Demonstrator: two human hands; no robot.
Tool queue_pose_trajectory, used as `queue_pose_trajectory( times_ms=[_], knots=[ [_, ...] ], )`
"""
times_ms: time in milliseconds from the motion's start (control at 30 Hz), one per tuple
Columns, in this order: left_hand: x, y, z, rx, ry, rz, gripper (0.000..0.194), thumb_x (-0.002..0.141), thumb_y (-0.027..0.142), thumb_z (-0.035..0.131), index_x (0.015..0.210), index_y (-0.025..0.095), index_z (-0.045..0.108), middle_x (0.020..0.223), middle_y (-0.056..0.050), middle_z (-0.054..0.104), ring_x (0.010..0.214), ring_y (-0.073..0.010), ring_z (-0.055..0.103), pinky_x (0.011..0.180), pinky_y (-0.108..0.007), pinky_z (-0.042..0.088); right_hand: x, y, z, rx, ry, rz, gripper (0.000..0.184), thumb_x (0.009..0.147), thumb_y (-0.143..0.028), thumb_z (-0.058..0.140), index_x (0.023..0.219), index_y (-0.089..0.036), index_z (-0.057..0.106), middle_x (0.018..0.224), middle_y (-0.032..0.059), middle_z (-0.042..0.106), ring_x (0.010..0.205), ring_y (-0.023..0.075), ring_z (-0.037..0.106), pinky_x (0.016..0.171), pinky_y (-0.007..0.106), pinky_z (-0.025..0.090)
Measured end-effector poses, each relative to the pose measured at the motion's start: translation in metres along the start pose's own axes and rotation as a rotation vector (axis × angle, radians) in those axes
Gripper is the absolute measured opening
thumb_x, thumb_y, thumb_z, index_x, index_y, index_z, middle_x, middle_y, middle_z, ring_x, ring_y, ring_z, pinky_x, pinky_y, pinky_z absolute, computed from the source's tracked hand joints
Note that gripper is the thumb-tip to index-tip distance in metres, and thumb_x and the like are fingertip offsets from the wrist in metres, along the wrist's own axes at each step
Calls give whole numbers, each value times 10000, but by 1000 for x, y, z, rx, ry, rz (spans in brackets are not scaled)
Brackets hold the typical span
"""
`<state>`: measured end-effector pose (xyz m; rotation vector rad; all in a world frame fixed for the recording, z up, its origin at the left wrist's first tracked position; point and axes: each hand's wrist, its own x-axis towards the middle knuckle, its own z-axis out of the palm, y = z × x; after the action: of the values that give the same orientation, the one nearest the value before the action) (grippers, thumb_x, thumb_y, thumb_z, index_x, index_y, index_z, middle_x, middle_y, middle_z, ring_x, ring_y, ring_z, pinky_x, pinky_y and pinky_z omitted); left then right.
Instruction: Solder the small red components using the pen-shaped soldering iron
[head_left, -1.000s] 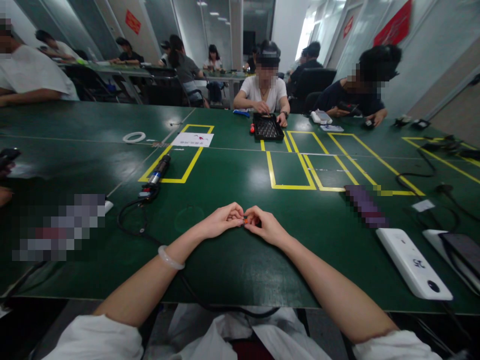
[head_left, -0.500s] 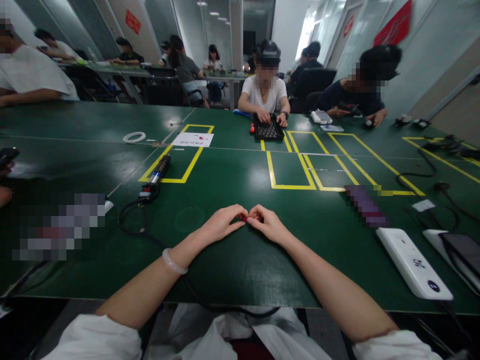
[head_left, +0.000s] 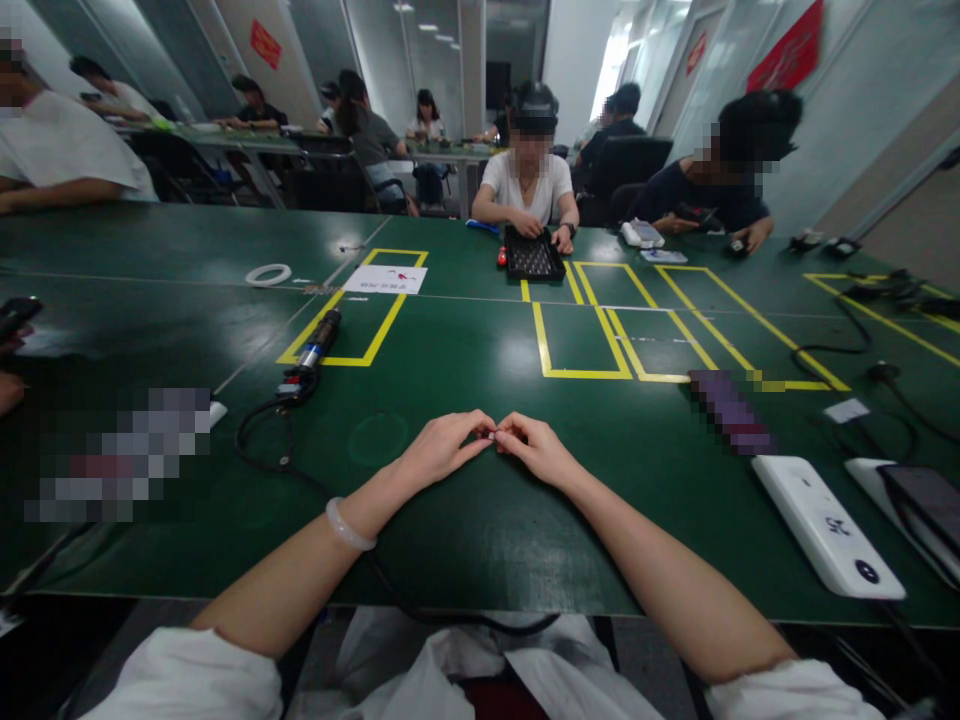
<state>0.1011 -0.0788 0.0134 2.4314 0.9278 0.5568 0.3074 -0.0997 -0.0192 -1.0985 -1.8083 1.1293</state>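
My left hand and my right hand meet fingertip to fingertip above the green table. Pinched between their thumbs and fingers is a tiny piece, with a pale face showing. Fingers cover most of it, so its kind cannot be made out. A pale bangle circles my left wrist. To the left lies an electric screwdriver with a black cable, the closest tool to my left hand.
Yellow tape outlines mark the table. A white power bank and a dark phone lie to the right. A white ring and a paper sheet are farther back. Across the table, a person handles a black tray.
The tiny piece between my fingertips showed red and now shows a pale face. My hands have barely shifted. Across the table, the person's hand has moved slightly at the black tray.
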Motion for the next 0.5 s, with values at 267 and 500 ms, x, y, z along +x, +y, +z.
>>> queue_pose_trajectory(
  times_ms=[267, 500],
  knots=[
    [1, 2, -3, -105, -28, -71, 251, 933, 404, 484, 1026, 204, 603, 979, -23, 697, 908, -163, 658, 805, -266, 484, 0, -1, 0, 30, 32, -47, 181, 857, -329, 629, 937, -172, 585, 807, 7, 623, 679, 114, 542, 651, 236, 437],
    [1, -33, -43, 198, 308, -233, 371, 968, 431, 358, 1087, 193, 617, 1088, -59, 668, 1035, -211, 601, 935, -353, 430, 0, -3, -2, 6, 53, 4, 196, 863, -338, 610, 945, -160, 596, 770, 1, 607, 655, 113, 527, 622, 232, 423]
  ],
)
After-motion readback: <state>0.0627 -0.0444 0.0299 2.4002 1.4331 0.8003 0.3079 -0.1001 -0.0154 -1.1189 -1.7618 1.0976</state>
